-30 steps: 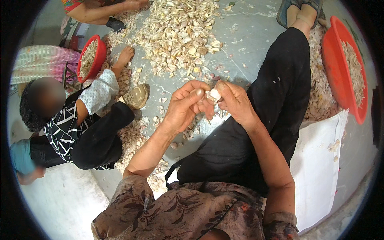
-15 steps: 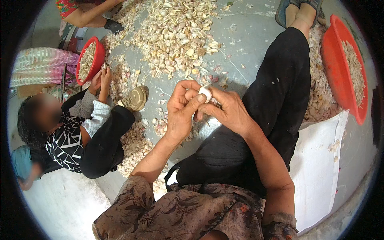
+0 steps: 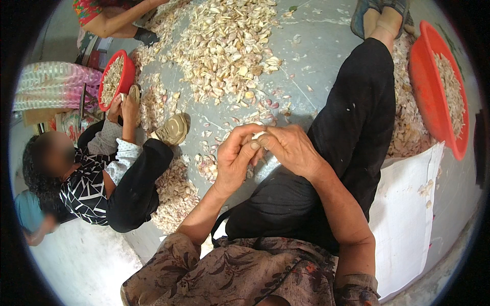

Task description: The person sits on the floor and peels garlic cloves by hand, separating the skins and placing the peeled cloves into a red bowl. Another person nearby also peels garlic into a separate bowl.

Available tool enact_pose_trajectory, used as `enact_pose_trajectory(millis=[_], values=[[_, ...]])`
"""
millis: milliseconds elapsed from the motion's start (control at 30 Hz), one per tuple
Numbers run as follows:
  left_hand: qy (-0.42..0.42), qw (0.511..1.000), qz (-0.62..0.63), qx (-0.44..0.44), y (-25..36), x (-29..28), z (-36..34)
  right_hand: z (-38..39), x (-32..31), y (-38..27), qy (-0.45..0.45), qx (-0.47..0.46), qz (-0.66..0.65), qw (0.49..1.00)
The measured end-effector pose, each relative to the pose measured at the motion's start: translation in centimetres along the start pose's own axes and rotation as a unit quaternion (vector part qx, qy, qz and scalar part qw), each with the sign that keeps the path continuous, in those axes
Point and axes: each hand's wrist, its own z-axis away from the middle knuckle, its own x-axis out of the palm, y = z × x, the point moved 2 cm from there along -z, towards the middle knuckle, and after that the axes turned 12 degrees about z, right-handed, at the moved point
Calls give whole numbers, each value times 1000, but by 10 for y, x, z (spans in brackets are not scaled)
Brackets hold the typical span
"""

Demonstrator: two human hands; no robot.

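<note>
In the middle of the view I hold a small white garlic clove [image 3: 259, 135] with both hands. My left hand [image 3: 237, 155] pinches it with thumb and curled fingers. My right hand [image 3: 291, 148] is closed on it from the right, thumb against it, partly hiding it. My hands are over my black-trousered leg [image 3: 347, 132]. Loose cloves and papery skins [image 3: 204, 163] lie on the floor just left of them, and a large spread of garlic [image 3: 224, 46] lies beyond.
A co-worker [image 3: 87, 188] sits at my left, hands raised by a red basin [image 3: 125, 66]; another person's arm [image 3: 115, 23] is at top left. A big red basin of pale pieces [image 3: 423, 66] and a white sack [image 3: 403, 214] are at my right.
My hands have moved a little down, and the clove is now more covered by my fingers. The co-worker at left has lifted both hands toward the red basin.
</note>
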Motion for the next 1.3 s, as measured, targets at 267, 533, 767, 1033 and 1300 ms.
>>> enact_pose_trajectory(millis=[267, 533, 767, 1033, 1300], values=[[101, 994, 33, 25, -13, 6, 8, -1, 1, -13, -6, -3, 23, 1000], [273, 882, 348, -161, -17, 15, 48, 9, 23, -19, -59, -114, 237, 963], [332, 880, 305, -152, -17, 9, 46, 7, 31, -23, -49, -119, 196, 972], [304, 949, 72, 34, -23, 20, 49, 6, 25, -30, 14, -139, 196, 971], [262, 863, 356, -246, 1, 15, 46, 6, 18, -38, -17, -194, 226, 955]])
